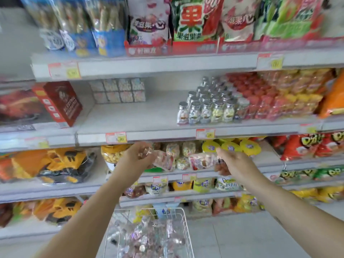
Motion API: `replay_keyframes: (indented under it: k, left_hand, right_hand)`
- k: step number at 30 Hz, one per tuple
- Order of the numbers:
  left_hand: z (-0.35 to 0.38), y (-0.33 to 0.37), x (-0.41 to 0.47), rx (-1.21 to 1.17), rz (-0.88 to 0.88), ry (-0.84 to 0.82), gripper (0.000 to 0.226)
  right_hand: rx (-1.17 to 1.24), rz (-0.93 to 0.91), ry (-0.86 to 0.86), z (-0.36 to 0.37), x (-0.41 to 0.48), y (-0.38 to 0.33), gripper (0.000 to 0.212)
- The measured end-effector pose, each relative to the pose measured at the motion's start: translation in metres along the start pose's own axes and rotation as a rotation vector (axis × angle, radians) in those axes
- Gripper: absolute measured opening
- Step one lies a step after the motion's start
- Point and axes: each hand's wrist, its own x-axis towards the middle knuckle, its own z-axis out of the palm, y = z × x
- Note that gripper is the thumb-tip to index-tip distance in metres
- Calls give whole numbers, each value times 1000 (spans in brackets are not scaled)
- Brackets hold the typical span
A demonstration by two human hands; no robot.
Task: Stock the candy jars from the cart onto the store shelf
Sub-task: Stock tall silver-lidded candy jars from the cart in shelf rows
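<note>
Candy jar [157, 158] in left hand [133, 159]

— What runs along the top of the frame?
— Blue plastic packs of stick biscuits [104, 25] at upper left, and a green-and-red snack bag with a big red character [189, 21] at top centre.
— And down the left side?
— A dark red cardboard box [59, 103] at mid left, with orange-and-black toy trucks in clear wrap [61, 164] below it.
— On the right?
— Red crisp bags [301, 146] at mid right, round yellow lids [249, 147] nearer the centre, pale tiled floor [242, 239] at lower right
</note>
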Motion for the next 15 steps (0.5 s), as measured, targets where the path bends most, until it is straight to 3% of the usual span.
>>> replay_keyframes:
  k: [8, 15]
  left_hand:
    - [6, 39, 70, 91, 144, 274, 34]
    - [-7, 43, 147, 226, 218, 149, 39]
  right_hand:
    - [112, -211, 40, -24, 56, -48, 22]
    - [165, -350, 127, 11, 92, -98, 15]
